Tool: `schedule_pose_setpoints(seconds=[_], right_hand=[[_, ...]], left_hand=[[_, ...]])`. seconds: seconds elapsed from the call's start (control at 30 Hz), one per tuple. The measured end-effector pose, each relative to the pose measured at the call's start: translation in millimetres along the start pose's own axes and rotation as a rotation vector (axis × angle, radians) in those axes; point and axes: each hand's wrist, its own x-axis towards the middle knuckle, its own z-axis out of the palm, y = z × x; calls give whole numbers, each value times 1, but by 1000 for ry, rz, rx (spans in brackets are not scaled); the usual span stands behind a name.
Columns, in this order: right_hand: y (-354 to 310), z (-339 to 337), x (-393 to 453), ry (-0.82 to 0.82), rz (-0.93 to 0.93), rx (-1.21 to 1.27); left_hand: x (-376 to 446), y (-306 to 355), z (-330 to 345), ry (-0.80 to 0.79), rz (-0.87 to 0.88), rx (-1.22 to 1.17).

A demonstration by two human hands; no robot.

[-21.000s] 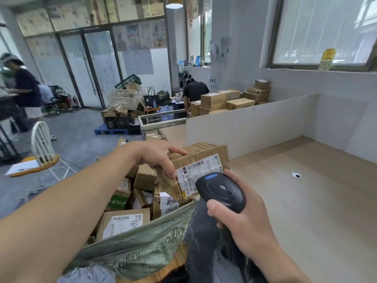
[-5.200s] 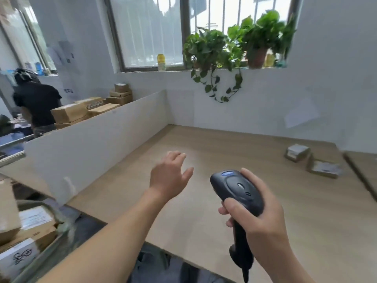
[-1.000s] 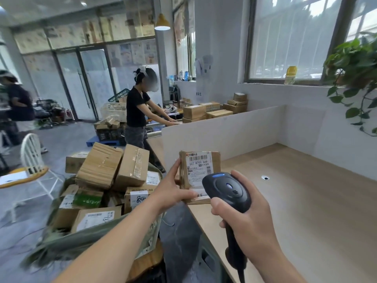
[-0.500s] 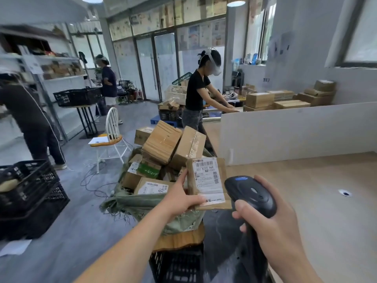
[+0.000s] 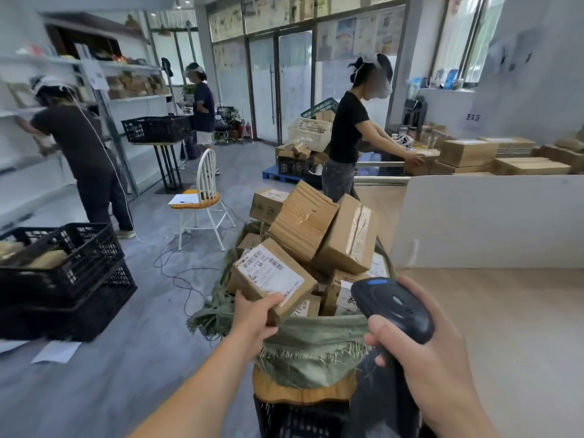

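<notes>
Your left hand [image 5: 252, 317] pinches the box [image 5: 271, 279] by its near corner; stiff cardboard, seemingly light. Right hand [image 5: 423, 355] grips the scanner [image 5: 392, 306].

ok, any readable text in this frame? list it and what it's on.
"W105": middle of the big code line on the label of the parcel in the left hand; groups beside it blurred.
Blue wall sign: characters too blurred to read.
Other box labels and door posters: too small.
Scanner: no text.
</notes>
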Motion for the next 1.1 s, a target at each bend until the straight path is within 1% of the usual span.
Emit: schedule_pose_setpoints(seconds=[0.13, 0.2, 0.33, 0.43, 0.57, 0.63, 0.7, 0.77, 0.83, 0.97, 1.1], right_hand=[[12, 23, 22, 9, 27, 12], [18, 30, 30, 16, 35, 8], [29, 35, 39, 32, 55, -3], [36, 38, 44, 35, 60, -24], [40, 44, 51, 27, 55, -37], [40, 46, 54, 33, 46, -40], [38, 47, 56, 29, 35, -38], [36, 48, 56, 20, 22, -43], [34, 49, 56, 13, 19, -28], [34, 52, 53, -4, 29, -8], [35, 52, 50, -2, 56, 5]], left_hand=[[36, -5, 1, 58, -121, -110], [49, -7, 3, 57, -182, -103], [64, -8, 7, 30, -219, -63], [70, -9, 12, 9, -247, -111], [74, -11, 14, 9, -331, -174], [76, -11, 11, 51, -314, -224], [79, -10, 6, 194, -224, -259], [79, -8, -4, 323, -112, -176], [78, -5, -13, 350, -25, 2], [80, -2, -29, 301, 107, 405], [78, 2, -29, 119, 142, 662]])
